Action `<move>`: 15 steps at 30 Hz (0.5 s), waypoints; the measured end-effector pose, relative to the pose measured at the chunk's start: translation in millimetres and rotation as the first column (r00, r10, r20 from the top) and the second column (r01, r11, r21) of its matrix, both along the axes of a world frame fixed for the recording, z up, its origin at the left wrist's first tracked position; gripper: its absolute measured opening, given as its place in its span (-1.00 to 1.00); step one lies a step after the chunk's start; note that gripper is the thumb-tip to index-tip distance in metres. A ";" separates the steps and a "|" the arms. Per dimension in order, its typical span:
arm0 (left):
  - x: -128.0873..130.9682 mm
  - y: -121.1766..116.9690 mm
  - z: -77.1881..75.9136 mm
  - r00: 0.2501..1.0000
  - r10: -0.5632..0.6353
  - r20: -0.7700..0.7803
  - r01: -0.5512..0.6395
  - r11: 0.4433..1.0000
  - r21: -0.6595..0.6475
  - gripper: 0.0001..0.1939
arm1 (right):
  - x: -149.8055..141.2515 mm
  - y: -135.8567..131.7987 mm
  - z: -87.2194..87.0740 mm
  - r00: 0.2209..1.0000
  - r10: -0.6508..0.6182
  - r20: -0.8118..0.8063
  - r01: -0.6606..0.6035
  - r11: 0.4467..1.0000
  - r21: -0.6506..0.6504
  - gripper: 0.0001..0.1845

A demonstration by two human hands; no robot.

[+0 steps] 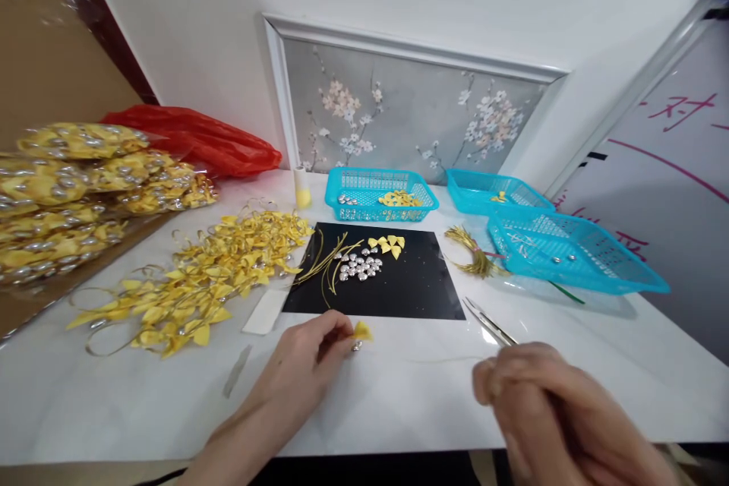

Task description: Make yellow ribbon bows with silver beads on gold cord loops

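In the head view, my left hand [313, 353] is closed in a pinch on a yellow petal flower [362, 331], with silver beads [356, 346] just below the petal. My right hand [547, 402], blurred by motion, has its fingers closed. A thin wire [444, 360] runs leftward from those fingers above the white table. Behind the right hand shows a pair of metal scissors or tweezers [490, 323], its handle end hidden. Ahead lies a black mat [421, 281] bearing silver beads [360, 266], yellow petals [390, 244] and gold wires [324, 266].
Finished yellow sprays [228, 266] are heaped at left, beside bagged ones [68, 197] and a red bag [199, 140]. Blue baskets [381, 174] [501, 181] [581, 250] stand behind and right. A wire bundle [472, 250] and a yellow-white roll [301, 188] flank the mat.
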State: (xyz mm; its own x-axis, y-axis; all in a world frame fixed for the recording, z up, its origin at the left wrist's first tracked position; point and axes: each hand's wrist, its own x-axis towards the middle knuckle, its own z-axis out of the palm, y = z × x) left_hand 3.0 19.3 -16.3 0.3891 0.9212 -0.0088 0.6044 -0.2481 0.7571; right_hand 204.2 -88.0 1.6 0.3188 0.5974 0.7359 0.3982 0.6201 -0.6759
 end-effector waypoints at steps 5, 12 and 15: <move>1.8 -8.7 7.4 0.967 0.060 0.249 -0.032 0.993 -0.115 -0.82 | -25.1 15.2 -20.8 0.978 -0.031 0.207 0.068 0.983 -0.171 -0.75; 3.2 -18.6 20.9 0.850 0.208 0.484 -0.066 0.954 -0.293 -0.81 | -31.9 23.2 -28.8 0.916 -0.046 0.399 0.107 0.986 -0.131 -0.70; 4.6 -20.1 25.7 0.853 0.230 0.469 -0.104 0.955 -0.279 -0.89 | -33.5 22.7 -25.0 0.905 -0.080 0.418 0.137 0.985 -0.109 -0.72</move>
State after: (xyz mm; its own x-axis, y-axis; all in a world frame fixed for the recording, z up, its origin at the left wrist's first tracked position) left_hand 7.6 -0.8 9.3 0.2402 0.9673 -0.0818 0.1541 0.0452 0.9870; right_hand 170.7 -65.3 -23.4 0.0736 0.6775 0.7318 0.7179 0.4733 -0.5104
